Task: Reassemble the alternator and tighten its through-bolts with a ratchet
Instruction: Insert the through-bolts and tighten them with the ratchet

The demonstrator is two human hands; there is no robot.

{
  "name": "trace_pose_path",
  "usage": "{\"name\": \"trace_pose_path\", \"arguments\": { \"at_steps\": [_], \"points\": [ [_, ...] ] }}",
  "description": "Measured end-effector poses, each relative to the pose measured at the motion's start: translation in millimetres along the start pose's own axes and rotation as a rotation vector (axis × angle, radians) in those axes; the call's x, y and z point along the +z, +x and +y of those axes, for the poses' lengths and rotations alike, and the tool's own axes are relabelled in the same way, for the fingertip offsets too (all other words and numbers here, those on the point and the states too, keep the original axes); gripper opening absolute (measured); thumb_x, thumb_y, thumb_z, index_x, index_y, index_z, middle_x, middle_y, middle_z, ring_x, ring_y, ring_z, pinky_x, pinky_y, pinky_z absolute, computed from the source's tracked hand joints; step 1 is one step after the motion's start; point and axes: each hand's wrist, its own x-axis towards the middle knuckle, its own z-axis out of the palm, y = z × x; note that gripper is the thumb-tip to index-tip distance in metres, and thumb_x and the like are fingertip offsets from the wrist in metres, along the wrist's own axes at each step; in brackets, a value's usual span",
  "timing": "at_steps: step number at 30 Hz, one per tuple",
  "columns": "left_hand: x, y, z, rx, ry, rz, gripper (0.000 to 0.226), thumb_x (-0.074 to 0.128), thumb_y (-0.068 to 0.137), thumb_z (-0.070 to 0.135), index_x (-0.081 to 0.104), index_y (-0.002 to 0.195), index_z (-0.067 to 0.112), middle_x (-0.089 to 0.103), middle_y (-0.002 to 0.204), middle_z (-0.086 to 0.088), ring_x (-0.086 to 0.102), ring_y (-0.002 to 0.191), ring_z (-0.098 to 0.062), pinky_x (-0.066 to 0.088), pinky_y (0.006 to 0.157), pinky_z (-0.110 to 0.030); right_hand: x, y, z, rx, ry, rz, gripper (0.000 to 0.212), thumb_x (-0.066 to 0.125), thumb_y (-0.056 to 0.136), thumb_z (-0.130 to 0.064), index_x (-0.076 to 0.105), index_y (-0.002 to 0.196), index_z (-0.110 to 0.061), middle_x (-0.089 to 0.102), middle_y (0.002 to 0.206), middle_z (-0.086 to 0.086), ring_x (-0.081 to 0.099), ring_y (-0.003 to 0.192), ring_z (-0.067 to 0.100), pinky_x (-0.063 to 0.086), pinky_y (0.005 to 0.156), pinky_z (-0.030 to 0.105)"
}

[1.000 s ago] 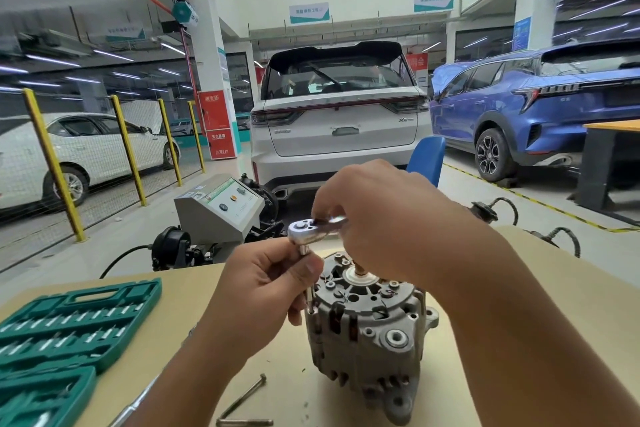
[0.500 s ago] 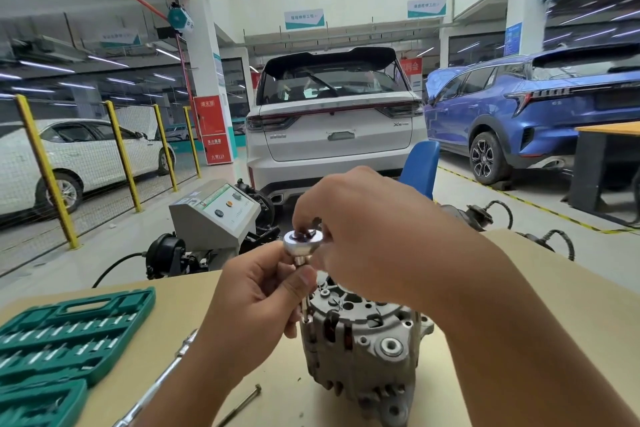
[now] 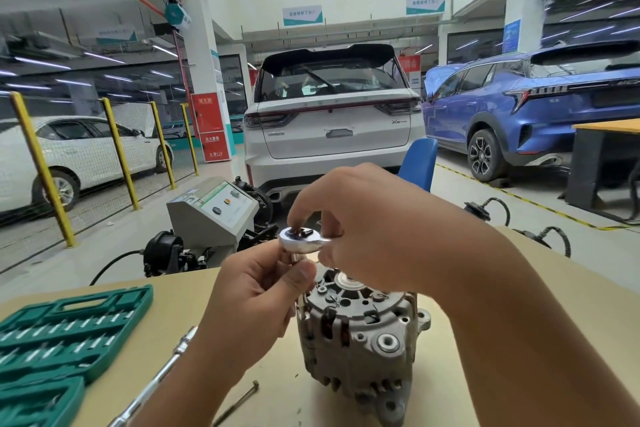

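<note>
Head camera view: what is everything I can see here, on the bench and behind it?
Grey cast-metal alternator: one, upright on the tan workbench, centre.
Chrome ratchet head: one, silver, above the alternator's left edge.
Green plastic socket case: one, open, bench left.
Chrome extension bar: one, lying on the bench beside the case.
Long loose bolt: one, dark metal, bench front.
Grey test machine: one, behind the bench.
Blue chair: one, behind the bench.
Cars: two white, one blue, background.
Yellow fence posts: four, left.
Left hand: pinches the tool's shaft under the ratchet head.
Right hand: grips the ratchet, fingertip on top.
</note>
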Motion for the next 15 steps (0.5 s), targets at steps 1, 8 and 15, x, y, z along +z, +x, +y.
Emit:
{"name": "trace_pose_path", "arguments": {
  "at_steps": [1, 8, 15],
  "points": [
    [-1.1, 0.1, 0.3, -0.005, 0.002, -0.009, 0.014, 0.071, 0.084, 0.029, 0.075, 0.080, 0.015, 0.062, 0.066, -0.025, 0.043, 0.040, -0.020, 0.037, 0.039, -0.026, 0.8, 0.7, 1.9, 0.022, 0.015, 0.007, 0.042, 0.068, 0.090, -0.013, 0.065, 0.118, -0.043, 0.060, 0.101, -0.016, 0.052, 0.076, 0.006, 0.055, 0.079, 0.039],
    [-2.3, 0.1, 1.9, -0.023, -0.027, -0.027, 0.009, 0.073, 0.087, 0.027, 0.079, 0.088, 0.019, 0.064, 0.062, -0.010, 0.044, 0.041, -0.016, 0.037, 0.039, -0.023, 1.2, -4.1, -5.4, -0.005, -0.084, 0.024, 0.034, 0.074, 0.084, -0.019, 0.067, 0.112, -0.037, 0.057, 0.087, -0.012, 0.058, 0.076, 0.014, 0.053, 0.063, 0.032],
    [-2.9, 0.3, 3.2, -0.027, -0.005, -0.026, 0.020, 0.076, 0.086, 0.037, 0.074, 0.079, 0.018, 0.069, 0.072, -0.018, 0.043, 0.041, -0.017, 0.036, 0.042, -0.026, 4.6, 1.2, 2.8, 0.084, -0.121, 0.058, 0.029, 0.061, 0.093, -0.013, 0.067, 0.114, -0.032, 0.063, 0.106, -0.006, 0.058, 0.088, 0.021, 0.043, 0.071, 0.033]
  ]
}}
